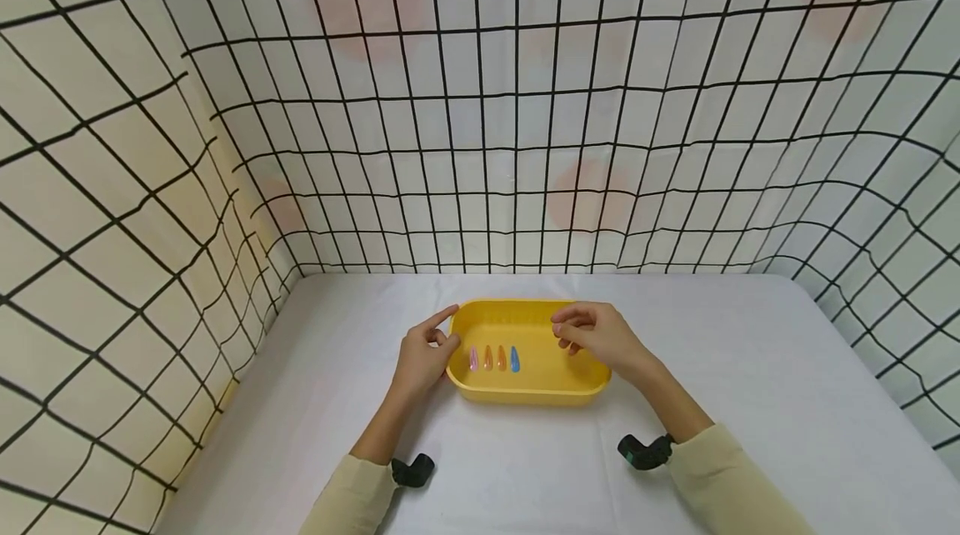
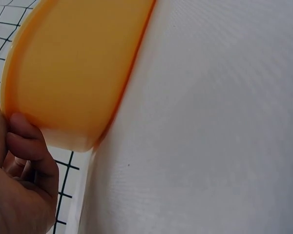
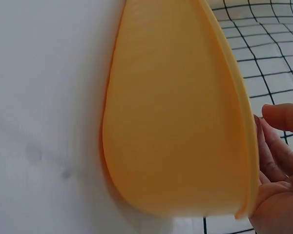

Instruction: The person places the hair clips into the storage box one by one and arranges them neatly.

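A shallow yellow tray [image 1: 530,396] sits on the white-covered table. Inside, towards its left, several teardrop-shaped hair clips stand in a row: a pink clip [image 1: 473,358], two orange clips [image 1: 488,357] and a blue clip [image 1: 515,359]. My left hand [image 1: 424,357] grips the tray's left end, thumb over the rim and index finger reaching along it; curled fingers [image 2: 27,141] show against the wall in the left wrist view. Over the tray's right end hovers my right hand [image 1: 596,333], fingers loosely bent, with no object showing between them. In the right wrist view the tray wall partly hides its fingers.
A white cloth [image 1: 712,352] covers the table around the tray. Black grid netting [image 1: 517,127] over pale sheeting rises behind the table and along both sides. Each wrist carries a small black camera [image 1: 413,471] close above the cloth.
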Demonstrator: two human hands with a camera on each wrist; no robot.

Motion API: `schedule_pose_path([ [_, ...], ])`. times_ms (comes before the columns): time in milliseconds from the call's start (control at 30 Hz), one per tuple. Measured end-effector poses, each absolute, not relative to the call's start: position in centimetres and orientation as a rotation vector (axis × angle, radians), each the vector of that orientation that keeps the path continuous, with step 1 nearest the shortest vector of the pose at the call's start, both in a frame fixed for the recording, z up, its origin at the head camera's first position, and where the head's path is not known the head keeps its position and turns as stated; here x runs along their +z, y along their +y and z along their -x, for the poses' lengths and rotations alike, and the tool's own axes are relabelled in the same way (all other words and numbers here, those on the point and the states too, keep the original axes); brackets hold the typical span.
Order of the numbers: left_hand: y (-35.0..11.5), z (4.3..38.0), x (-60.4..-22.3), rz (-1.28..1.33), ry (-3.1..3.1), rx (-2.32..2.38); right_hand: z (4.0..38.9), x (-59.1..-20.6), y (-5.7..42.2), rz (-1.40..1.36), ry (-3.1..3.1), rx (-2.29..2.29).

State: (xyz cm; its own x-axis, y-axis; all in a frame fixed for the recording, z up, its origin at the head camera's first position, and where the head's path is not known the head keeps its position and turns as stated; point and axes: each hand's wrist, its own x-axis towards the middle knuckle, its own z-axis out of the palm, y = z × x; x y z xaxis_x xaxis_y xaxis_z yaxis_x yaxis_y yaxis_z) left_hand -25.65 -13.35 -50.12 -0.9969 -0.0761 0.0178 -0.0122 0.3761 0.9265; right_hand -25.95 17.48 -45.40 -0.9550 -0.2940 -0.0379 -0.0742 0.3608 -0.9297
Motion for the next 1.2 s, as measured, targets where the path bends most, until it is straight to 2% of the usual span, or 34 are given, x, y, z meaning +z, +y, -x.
schedule_pose_path([
  [433, -13.7, 25.5, -50.0, -0.001, -2.547, -1.746, 25.4, -44.9, 23.0, 0.244, 2.463, -1.638],
  [1200, -13.5, 25.6, -50.3, 0.034, -2.549, -1.717, 25.0, -48.2, 28.9, 0.041, 2.582, -1.574],
])
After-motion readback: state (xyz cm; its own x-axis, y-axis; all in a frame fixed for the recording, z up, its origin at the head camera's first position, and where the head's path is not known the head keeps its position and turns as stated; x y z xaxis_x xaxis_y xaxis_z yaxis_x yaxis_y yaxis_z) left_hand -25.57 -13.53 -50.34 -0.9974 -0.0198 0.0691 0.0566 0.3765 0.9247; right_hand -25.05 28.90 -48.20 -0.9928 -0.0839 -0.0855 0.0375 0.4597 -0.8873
